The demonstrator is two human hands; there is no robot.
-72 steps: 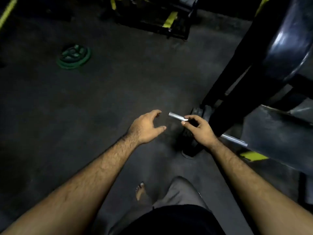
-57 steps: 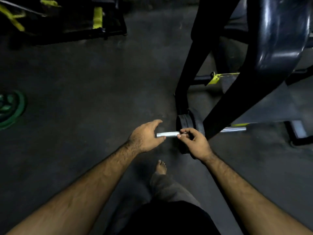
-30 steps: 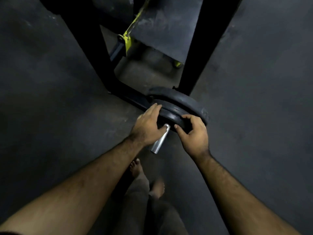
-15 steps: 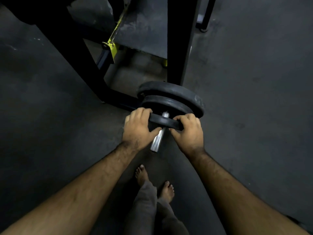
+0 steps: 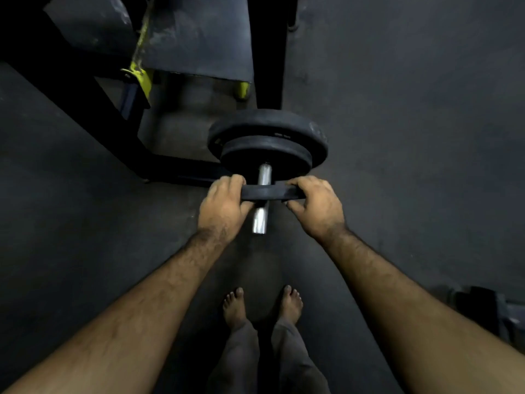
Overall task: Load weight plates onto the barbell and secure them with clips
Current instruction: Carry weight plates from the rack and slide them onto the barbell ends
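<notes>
Both hands on small thin black rubber weight plate (image 5: 271,192), threaded on bright steel barbell sleeve (image 5: 260,220). Left hand (image 5: 223,207) wrapped over plate's left rim, right hand (image 5: 318,207) over right rim; each grip closed on the plate, thumbs underneath. Plate sits partway along sleeve, clear gap to mid-size black plate (image 5: 265,157), which sits against larger black plate (image 5: 268,132) further in. Short stub of sleeve sticking out toward the body.

Risks, judged from here:
- Plate cocking on sleeve if one hand pushes ahead of the other → binds, needs a wiggle.
- Fingertips wrapped over far face of rim → pinch btwn plates when closing the gap. Shift to the edge before seating.
- Bare feet (image 5: 261,307) right below sleeve end; plate slipping off outward = toe hit.
- No clips visible anywhere in frame; whether enough sleeve remains for one after seating can't be told.
- Bar rolling or tipping under uneven load possible; support pt and far end not visible.

No raised surface involved; everything at floor level. Dark grey matte floor (image 5: 397,137), scuffed, looks like rubber or concrete, can't tell which. Black steel frame (image 5: 85,95) w/ yellow fitting (image 5: 140,78) behind plates, black upright (image 5: 268,52) just beyond. Room dim, low contrast. Some dark gear at lower right (image 5: 483,308), unclear what.
</notes>
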